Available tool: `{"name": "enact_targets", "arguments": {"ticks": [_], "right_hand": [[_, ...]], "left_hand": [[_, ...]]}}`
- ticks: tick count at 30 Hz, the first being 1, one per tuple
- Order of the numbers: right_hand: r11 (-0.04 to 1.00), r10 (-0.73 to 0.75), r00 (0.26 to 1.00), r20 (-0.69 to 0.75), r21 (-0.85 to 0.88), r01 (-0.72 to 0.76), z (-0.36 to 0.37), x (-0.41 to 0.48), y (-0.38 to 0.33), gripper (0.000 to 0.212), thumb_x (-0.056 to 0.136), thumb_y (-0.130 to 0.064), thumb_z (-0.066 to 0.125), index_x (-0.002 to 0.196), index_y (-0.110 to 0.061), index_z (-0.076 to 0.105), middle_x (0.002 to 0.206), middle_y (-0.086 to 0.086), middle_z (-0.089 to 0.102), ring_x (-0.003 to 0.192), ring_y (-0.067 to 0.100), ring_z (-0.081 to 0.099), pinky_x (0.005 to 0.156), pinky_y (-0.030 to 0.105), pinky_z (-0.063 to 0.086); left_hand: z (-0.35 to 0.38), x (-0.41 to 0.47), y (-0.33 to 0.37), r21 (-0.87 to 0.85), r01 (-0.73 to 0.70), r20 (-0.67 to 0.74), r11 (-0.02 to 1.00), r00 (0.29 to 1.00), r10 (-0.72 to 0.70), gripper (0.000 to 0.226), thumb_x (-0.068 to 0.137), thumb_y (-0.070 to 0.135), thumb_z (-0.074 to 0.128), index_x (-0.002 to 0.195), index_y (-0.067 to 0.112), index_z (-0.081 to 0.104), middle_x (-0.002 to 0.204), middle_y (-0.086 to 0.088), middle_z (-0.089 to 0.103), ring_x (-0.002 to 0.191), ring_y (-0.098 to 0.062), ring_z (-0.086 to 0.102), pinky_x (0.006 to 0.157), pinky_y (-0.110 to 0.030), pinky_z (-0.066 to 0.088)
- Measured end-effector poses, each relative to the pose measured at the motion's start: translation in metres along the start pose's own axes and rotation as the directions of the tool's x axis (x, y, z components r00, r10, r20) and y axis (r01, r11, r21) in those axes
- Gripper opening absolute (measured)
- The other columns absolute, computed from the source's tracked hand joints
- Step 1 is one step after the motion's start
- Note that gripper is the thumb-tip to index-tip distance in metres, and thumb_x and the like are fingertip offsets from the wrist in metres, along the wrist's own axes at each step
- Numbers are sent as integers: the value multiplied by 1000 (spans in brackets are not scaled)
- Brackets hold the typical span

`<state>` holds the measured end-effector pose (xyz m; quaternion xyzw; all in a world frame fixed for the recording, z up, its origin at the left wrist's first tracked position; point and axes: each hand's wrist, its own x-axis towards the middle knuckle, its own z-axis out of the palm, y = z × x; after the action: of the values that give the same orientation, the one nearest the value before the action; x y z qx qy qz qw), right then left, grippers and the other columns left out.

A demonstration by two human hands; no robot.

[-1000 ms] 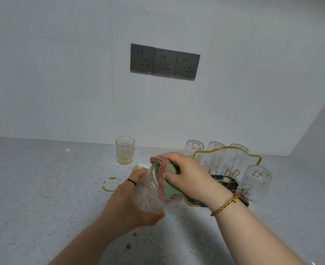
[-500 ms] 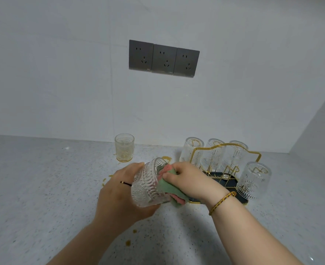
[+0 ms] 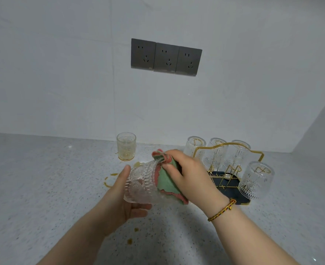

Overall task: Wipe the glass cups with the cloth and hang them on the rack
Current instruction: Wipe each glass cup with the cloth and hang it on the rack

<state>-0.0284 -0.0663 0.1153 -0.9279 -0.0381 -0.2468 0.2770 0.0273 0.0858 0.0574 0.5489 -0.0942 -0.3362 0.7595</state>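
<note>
The left hand [image 3: 117, 203] curled round a ribbed, embossed glass cup [image 3: 138, 185] lying sideways; at its three o'clock, the right hand [image 3: 190, 178] pinched a soft green-pink cloth [image 3: 166, 181].

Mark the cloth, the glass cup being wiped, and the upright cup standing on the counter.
cloth [image 3: 166, 181], head view, on its green face.
held glass cup [image 3: 140, 185], head view, on the ribbed side wall.
upright cup [image 3: 126, 148], head view, on the middle of its wall.

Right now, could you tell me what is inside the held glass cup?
The green-pink cloth, gripped by the right hand, covers its mouth; whether cloth reaches deeper is hidden behind it.
</note>
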Motion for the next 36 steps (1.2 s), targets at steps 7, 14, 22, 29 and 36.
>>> {"name": "enact_targets", "arguments": {"ticks": [7, 14, 22, 29, 36], "right_hand": [[768, 452, 870, 198, 410, -493, 10, -2, 14, 20, 93, -16, 45, 91, -1, 60, 49, -9, 47, 27, 1, 38, 32, 14, 29], [991, -133, 989, -70, -7, 133, 10, -3, 13, 37, 82, -33, 44, 101, -7, 63, 82, -5, 64, 78, 4, 49, 68, 7, 34], [765, 436, 889, 140, 463, -448, 14, -6, 17, 18, 93, -19, 46, 79, -20, 57, 55, -12, 46, 35, -5, 45, 37, 10, 33], [965, -261, 958, -120, -60, 255, 19, -8, 17, 25, 83, -23, 47, 104, -13, 58, 87, 0, 67, 79, 10, 52, 68, 15, 38], [732, 491, 847, 204, 432, -528, 32, -10, 22, 23, 93, -25, 47, 94, -6, 61, 81, 7, 62, 65, 9, 50, 59, 20, 41]], "left_hand": [[-4, -1, 0, 92, -261, 69, 961, 964, 255, 97, 31, 47, 86, 120, 33, 49, 116, -3, 64, 98, -23, 67, 81, -38, 56], [-5, -4, 0, 4, 81, 143, 997, 986, -81, 85, 60, 64, 37, 121, 6, 51, 87, -21, 70, 46, -24, 62, 40, -25, 49], [-5, -2, 2, 66, -227, 100, 972, 970, 220, 87, 43, 45, 86, 120, 32, 46, 119, -7, 62, 96, -23, 68, 72, -32, 58], [-6, 0, 1, -48, 104, 139, 993, 986, -97, 61, 73, 60, 35, 104, 15, 63, 75, -6, 72, 57, -17, 69, 47, -25, 53], [-6, 0, -1, -112, -201, 70, 973, 975, 209, 75, 45, 42, 85, 112, 20, 58, 96, -4, 72, 81, -21, 70, 63, -31, 58]]}}
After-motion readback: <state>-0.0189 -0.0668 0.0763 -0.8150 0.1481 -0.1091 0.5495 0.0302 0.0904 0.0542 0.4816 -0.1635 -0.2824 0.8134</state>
